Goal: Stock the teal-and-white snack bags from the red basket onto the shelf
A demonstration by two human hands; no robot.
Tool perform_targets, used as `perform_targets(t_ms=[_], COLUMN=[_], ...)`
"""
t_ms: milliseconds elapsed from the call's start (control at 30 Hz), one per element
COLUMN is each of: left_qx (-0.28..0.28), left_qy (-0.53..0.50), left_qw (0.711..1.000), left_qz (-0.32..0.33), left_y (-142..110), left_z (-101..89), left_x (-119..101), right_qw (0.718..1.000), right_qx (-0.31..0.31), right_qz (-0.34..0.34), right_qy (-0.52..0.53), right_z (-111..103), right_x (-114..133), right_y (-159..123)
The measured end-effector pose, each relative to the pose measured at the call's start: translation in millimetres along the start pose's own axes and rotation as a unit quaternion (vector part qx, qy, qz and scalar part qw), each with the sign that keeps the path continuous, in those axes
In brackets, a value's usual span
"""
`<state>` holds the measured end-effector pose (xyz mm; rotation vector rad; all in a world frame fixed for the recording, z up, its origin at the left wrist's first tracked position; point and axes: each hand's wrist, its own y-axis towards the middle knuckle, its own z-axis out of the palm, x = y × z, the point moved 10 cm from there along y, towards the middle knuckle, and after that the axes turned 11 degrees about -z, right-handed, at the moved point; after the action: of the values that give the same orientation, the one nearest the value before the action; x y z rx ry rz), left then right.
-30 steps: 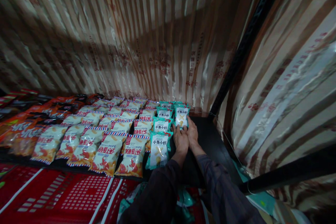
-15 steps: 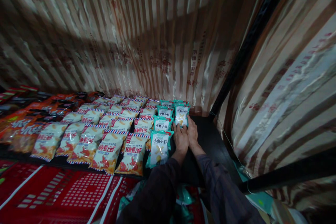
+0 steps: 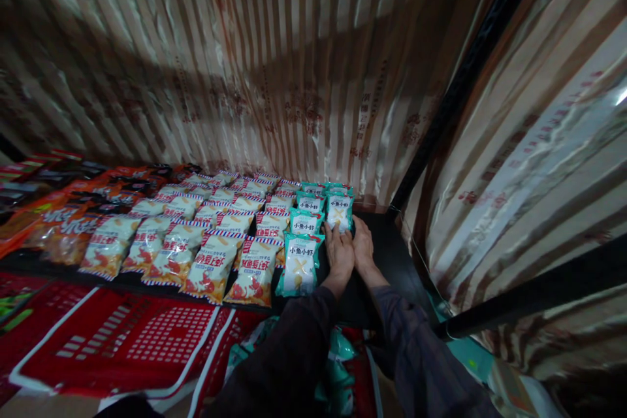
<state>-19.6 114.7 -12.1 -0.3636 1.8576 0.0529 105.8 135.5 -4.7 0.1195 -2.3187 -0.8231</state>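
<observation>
A teal-and-white snack bag (image 3: 339, 210) lies at the back right of the black shelf, in a column beside other teal bags. The fingers of my left hand (image 3: 339, 253) are stretched out at its lower edge and appear to touch it. Close by on the right, my right hand (image 3: 363, 247) has its fingers extended near the bag's lower right corner; contact there cannot be made out. To the left of my left hand, a front teal bag (image 3: 300, 264) heads another column.
Rows of white-and-orange snack bags (image 3: 203, 268) and orange bags (image 3: 73, 228) fill the shelf leftward. Red baskets (image 3: 132, 339) stand below, with teal bags (image 3: 345, 346) in one. A black post (image 3: 441, 101) rises at right before striped sheeting (image 3: 294, 65).
My fingers have drawn back a little from the rear teal bag, so more of its front shows. My right hand sits slightly farther from its edge. The camera view has shifted a little.
</observation>
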Motion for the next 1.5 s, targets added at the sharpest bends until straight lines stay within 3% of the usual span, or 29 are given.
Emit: perform_targets(t_ms=[167, 267, 400, 533, 667, 733, 833, 900, 933, 1033, 1300, 1400, 1500], left_qx=[0.037, 0.069, 0.098, 0.141, 0.157, 0.174, 0.219, 0.248, 0.279, 0.295, 0.317, 0.295, 0.277], left_qy=[0.008, -0.007, -0.058, -0.068, 0.025, 0.116, 0.316, 0.346, 0.373, 0.409, 0.466, 0.480, 0.476], left_qw=[0.999, 0.998, 0.993, 0.987, 0.987, 0.977, 0.920, 0.901, 0.880, 0.860, 0.813, 0.814, 0.822], left_qz=[-0.012, 0.004, 0.035, 0.038, 0.017, 0.033, 0.078, 0.082, 0.092, 0.078, 0.148, 0.145, 0.145], left_y=[-20, -43, -91, -142, -169, -175, -181, -183, -186, -185, -187, -184, -178], left_z=[-2.7, -9.7, -36.3, -64.9, -84.9, -88.6, -86.8, -90.5, -89.1, -97.6, -99.1, -102.3, -107.2], left_x=[-6, -10, -1, 26, 71, 93, 131, 154, 165, 189, 208, 207, 190], right_qw=[0.999, 0.998, 0.995, 0.992, 0.990, 0.987, 0.965, 0.932, 0.923, 0.910, 0.895, 0.908, 0.922], right_qx=[0.033, 0.044, 0.020, 0.031, 0.058, 0.106, 0.254, 0.359, 0.384, 0.415, 0.445, 0.412, 0.350], right_qz=[0.027, 0.027, -0.001, -0.003, 0.033, 0.046, 0.052, 0.035, 0.030, 0.014, 0.000, 0.026, 0.090], right_qy=[0.007, 0.034, 0.093, 0.121, 0.120, 0.109, 0.051, 0.015, 0.008, 0.007, 0.023, 0.067, 0.141], right_z=[-12, -27, -57, -69, -57, -41, -5, 15, 20, 22, 12, 12, 9], right_x=[7, 25, 63, 94, 100, 99, 96, 97, 97, 99, 94, 92, 86], right_y=[-12, -30, -74, -137, -204, -235, -279, -304, -312, -320, -322, -322, -316])
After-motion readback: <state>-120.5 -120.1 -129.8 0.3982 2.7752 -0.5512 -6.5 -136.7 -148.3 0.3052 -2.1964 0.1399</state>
